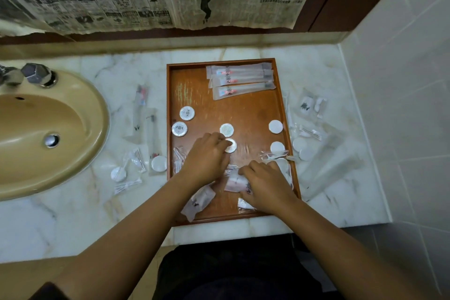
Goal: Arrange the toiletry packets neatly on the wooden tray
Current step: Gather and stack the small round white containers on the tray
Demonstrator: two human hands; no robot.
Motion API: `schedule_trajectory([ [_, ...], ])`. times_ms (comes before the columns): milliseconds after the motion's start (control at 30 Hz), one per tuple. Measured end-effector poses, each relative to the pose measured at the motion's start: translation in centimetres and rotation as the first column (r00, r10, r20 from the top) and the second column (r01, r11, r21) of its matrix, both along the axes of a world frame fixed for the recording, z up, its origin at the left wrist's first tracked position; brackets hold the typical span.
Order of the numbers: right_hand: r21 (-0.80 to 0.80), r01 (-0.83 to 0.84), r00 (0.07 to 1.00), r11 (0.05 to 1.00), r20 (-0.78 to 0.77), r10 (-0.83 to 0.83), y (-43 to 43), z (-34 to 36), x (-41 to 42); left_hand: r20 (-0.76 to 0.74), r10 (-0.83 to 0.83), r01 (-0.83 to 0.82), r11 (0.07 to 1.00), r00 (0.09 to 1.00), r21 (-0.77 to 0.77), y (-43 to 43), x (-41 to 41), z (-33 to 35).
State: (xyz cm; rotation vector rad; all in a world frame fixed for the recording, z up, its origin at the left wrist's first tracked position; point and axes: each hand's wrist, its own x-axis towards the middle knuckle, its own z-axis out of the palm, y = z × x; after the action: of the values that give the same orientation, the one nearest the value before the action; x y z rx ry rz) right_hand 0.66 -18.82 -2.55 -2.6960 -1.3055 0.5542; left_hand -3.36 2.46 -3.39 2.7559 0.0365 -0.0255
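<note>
The wooden tray [253, 114] lies on the marble counter. Three long toothbrush packets [241, 80] are stacked at its far end. Round white soap packets lie on it: two at the left [187, 113], one in the middle [226, 129], two at the right [276, 126]. My left hand [207, 156] pinches another round soap packet [231, 145] at the tray's centre. My right hand [265, 185] presses down on a clear plastic packet [235, 181] near the tray's front. Another clear packet [198, 202] lies under my left wrist.
A beige sink [48, 129] with a tap is at the left. Loose packets lie on the counter between sink and tray [143, 134] and right of the tray [309, 129]. A tiled wall stands at the right; newspaper hangs behind.
</note>
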Motion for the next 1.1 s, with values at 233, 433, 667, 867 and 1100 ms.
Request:
schedule_trajectory([
  [233,0.066,0.21,0.959,0.975,0.178,-0.219,-2.1,0.4,0.7,-0.06,-0.117,0.125,0.981,0.991,0.149,-0.8,5.2,-2.0],
  [433,0.156,0.287,0.932,0.945,0.184,-0.313,-3.6,0.5,1.5,-0.085,-0.078,0.09,0.986,0.993,0.142,0.1,5.6,-1.4],
  [667,0.183,0.299,0.919,0.937,0.209,-0.334,-3.7,0.4,2.6,-0.012,0.022,-0.021,0.995,1.0,0.097,2.4,4.1,-2.5],
  [867,0.135,0.281,0.931,0.95,0.201,-0.304,-3.2,0.4,2.8,-0.013,0.056,-0.054,0.992,0.998,0.111,1.8,3.8,-2.5],
  [1100,0.233,0.273,0.915,0.933,0.237,-0.326,-3.8,0.8,2.9,-0.005,0.003,-0.002,0.999,1.0,0.034,-1.9,7.3,-1.2],
])
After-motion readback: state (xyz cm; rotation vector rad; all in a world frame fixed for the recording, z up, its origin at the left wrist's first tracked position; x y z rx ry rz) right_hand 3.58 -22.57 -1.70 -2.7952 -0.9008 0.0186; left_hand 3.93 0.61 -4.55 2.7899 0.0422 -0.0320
